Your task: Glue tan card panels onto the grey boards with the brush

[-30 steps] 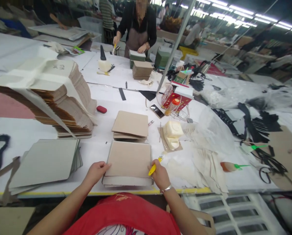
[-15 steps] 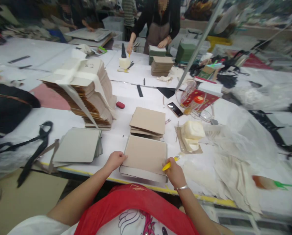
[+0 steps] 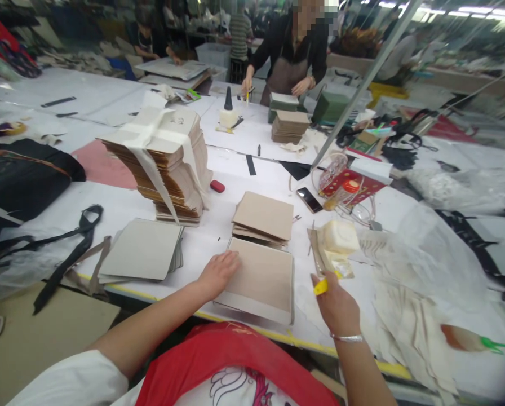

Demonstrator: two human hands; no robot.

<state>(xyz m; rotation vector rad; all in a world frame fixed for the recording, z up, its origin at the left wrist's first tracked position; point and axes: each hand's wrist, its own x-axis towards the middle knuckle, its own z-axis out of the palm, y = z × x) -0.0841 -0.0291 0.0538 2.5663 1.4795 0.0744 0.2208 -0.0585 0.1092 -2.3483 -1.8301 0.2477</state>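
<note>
My left hand (image 3: 221,274) lies flat on the left edge of a beige board (image 3: 263,276), fingers stretched out. That board rests on grey-edged boards at the table's front edge. My right hand (image 3: 339,307) is closed round a yellow-handled brush (image 3: 321,286), to the right of the boards. The brush's tip is near a cream-coloured block-like tub (image 3: 340,237) standing on a scrap of board; the tip itself is hard to make out. Just behind the front board is a small stack of beige boards (image 3: 264,217). Grey boards (image 3: 142,248) are piled to the left.
A tall strapped stack of brown boards (image 3: 174,163) stands at the left. A phone (image 3: 309,199), a red bag (image 3: 354,180) and a slanting metal pole (image 3: 362,84) are at the right. Fabric strips (image 3: 404,327) lie near the front right. Across the table, a co-worker (image 3: 292,56) handles boards.
My left hand has gone from gripping the board's left edge to lying flat on it. My right hand has left the board's right edge and moved right with the brush. The view has shifted.
</note>
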